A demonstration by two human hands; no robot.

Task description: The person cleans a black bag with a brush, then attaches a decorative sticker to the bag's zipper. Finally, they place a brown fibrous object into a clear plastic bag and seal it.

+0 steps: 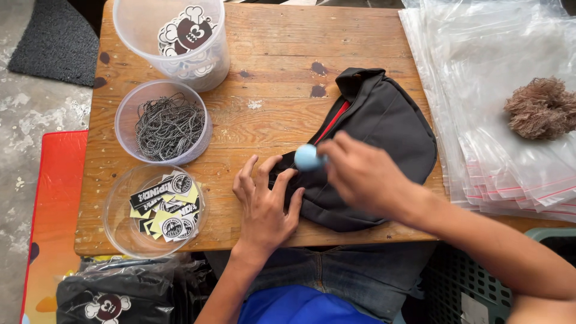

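Seen from above, a person sits at a small worn wooden table (270,114) with a black fabric sling bag with a red zip lining (384,132) lying at its centre, stretching toward three o'clock. The left hand (264,204) lies flat with fingers spread wide, pressing the bag's near end, apparently to hold it steady. The right hand (366,177) pinches a small pale blue rounded object (307,157) just above that end; what it is I cannot tell. At nine o'clock stand three clear plastic tubs: cartoon stickers (186,33), ball chains (169,126) and black-and-yellow labels (163,207), all within easy reach. At three o'clock a stack of clear zip bags (492,90) overhangs the table edge, a brown fibre tuft (543,108) on top. Bare wood lies open at twelve o'clock.
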